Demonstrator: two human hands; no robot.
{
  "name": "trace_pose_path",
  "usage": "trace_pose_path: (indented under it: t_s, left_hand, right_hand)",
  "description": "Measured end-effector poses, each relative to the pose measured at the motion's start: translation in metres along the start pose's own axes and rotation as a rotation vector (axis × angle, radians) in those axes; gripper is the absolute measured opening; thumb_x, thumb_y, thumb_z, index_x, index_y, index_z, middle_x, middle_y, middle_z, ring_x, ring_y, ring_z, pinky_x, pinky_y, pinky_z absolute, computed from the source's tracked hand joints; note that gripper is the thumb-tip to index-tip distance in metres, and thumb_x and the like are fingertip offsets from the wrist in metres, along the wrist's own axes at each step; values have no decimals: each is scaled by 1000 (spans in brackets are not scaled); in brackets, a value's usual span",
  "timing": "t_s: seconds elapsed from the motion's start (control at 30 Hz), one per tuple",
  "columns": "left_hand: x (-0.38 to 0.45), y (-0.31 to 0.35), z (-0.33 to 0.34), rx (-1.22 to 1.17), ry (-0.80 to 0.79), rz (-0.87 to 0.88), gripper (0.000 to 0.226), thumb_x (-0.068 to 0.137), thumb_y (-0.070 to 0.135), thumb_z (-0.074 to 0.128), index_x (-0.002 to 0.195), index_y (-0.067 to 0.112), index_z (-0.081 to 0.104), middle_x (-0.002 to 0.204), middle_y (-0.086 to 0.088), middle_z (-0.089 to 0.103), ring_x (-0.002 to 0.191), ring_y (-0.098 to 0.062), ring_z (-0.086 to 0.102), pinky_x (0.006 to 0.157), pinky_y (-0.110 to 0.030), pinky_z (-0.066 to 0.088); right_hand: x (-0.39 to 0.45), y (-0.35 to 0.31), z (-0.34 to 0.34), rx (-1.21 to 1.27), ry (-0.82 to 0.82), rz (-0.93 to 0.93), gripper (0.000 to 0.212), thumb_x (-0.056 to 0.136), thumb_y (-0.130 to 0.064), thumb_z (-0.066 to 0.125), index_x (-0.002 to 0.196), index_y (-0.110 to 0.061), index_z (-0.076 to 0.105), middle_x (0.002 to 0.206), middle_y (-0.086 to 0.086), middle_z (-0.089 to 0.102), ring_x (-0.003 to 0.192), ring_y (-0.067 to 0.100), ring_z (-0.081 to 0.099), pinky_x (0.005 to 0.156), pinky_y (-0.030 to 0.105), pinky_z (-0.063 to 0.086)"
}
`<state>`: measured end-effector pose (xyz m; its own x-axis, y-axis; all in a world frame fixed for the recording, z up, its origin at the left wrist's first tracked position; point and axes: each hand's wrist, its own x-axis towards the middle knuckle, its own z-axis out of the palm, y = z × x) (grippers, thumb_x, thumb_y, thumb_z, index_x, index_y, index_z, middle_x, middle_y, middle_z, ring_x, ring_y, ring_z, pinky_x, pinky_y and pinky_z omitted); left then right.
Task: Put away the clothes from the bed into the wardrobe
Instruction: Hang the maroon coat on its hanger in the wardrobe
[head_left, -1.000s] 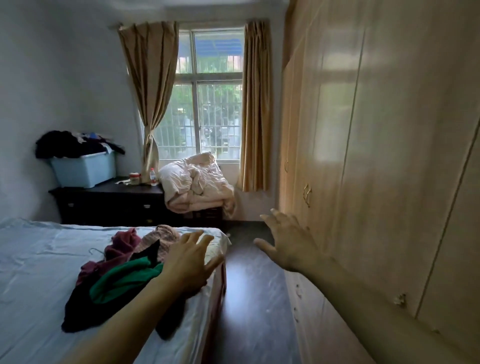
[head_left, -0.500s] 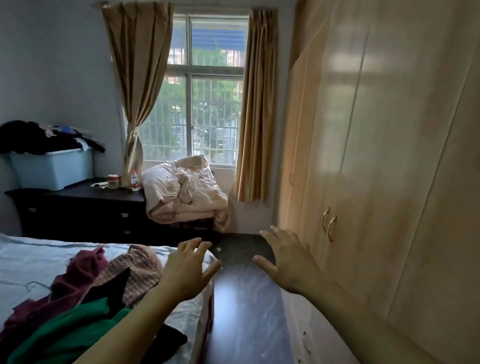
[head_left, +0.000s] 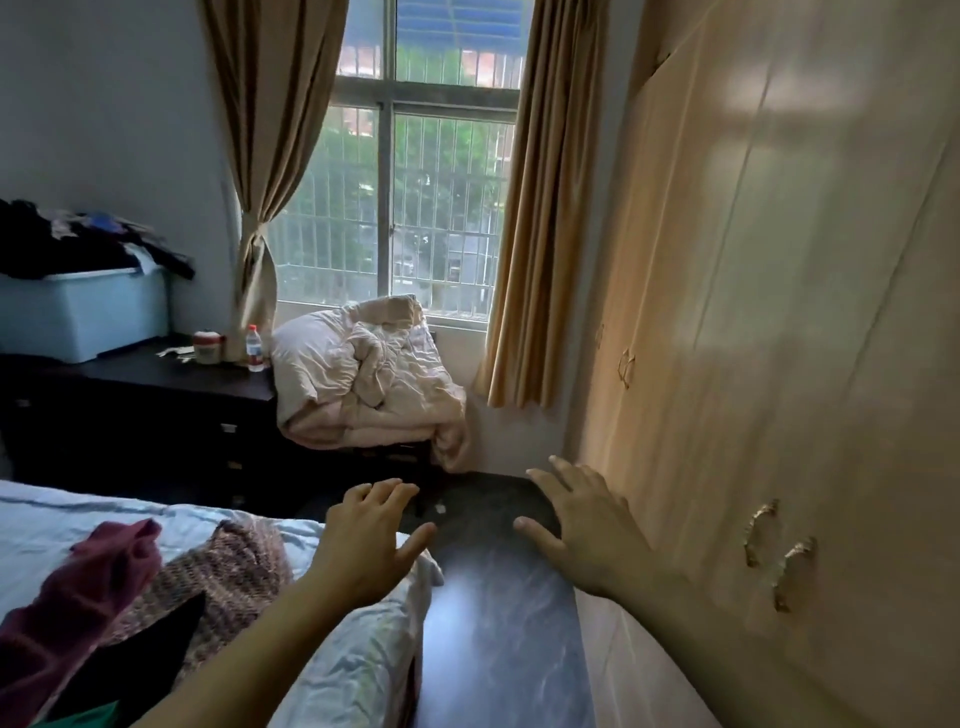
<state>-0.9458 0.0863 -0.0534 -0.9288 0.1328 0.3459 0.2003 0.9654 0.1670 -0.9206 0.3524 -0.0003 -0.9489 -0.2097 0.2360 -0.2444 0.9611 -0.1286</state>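
A heap of clothes lies on the bed (head_left: 62, 514) at the lower left: a maroon garment (head_left: 88, 587), a pink-brown knitted one (head_left: 228, 577), a black piece (head_left: 140, 654) and a green edge (head_left: 83, 719). My left hand (head_left: 371, 540) hovers over the bed's corner, fingers spread, holding nothing. My right hand (head_left: 584, 530) is stretched out over the floor beside the wardrobe (head_left: 779, 312), also empty and open. The wardrobe doors are closed; a pair of brass handles (head_left: 776, 551) sits just right of my right hand.
A dark floor aisle (head_left: 493, 623) runs between bed and wardrobe. A bundled quilt (head_left: 369, 379) rests on a chair under the window. A dark dresser (head_left: 135, 415) holds a blue bin (head_left: 78, 322) piled with clothes, a jar and a bottle.
The view has moved forward and to the right along the aisle; the clothes pile slid to the lower left and the wardrobe handles came close. Both hands stayed open and empty.
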Motion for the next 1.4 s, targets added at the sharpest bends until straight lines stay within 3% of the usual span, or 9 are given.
trace_pose_path:
  t_s: [0.13, 0.5, 1.0, 1.4]
  left_hand:
    - [74, 1, 34, 60, -9, 5, 87, 74, 77, 12, 143, 35, 44, 151, 8, 44, 137, -24, 41, 103, -42, 41]
    - [280, 5, 118, 263, -130, -72, 70, 82, 69, 32, 133, 28, 57, 138, -6, 59, 123, -40, 56, 92, -53, 51]
    - [549, -94, 247, 92, -62, -202, 82, 79, 71, 13, 144, 31, 41, 152, -1, 42, 139, -28, 37, 108, -44, 38]
    - [691, -186, 316, 161, -131, -423, 63, 92, 63, 39, 146, 31, 39, 154, 2, 38, 142, -21, 32, 109, -41, 35]
  right_hand:
    - [80, 48, 34, 4, -8, -32, 68, 94, -68, 34, 153, -37, 19, 164, -3, 13, 151, 23, 13, 120, 46, 22]
    - [300, 162, 83, 32, -84, -109, 68, 93, -67, 38, 153, -37, 23, 165, -1, 12, 151, 25, 10, 119, 49, 20]
    - [612, 203, 184, -31, -175, -202, 69, 93, -68, 38, 153, -39, 21, 164, -2, 13, 150, 23, 11, 118, 47, 22]
    - [837, 199, 268, 138, -153, -437, 67, 93, -66, 40, 151, -35, 27, 160, -5, 25, 146, 19, 23, 115, 44, 31]
